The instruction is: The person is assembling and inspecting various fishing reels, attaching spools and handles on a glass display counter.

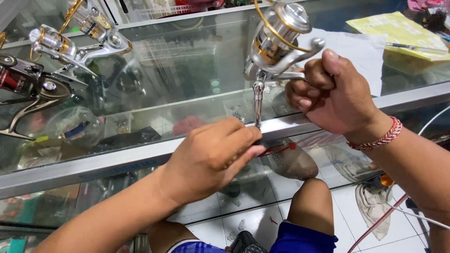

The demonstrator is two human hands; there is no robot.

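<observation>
Bright, even daylight; white glare streaks the glass desk (187, 70) toward 12 o'clock, with mild wide-angle bending at the edges.

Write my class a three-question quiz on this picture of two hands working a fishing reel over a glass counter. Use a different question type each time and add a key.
1. True or false: the right hand holds the silver reel by its foot, above the glass counter.
2. Multiple choice: what does the left hand grip? A. the lower end of the reel's handle B. the yellow pad C. a reel lying on the counter
3. Fill in: the wrist of the right hand wears a red and white ____.

Key: 1 true; 2 A; 3 bracelet.
</observation>
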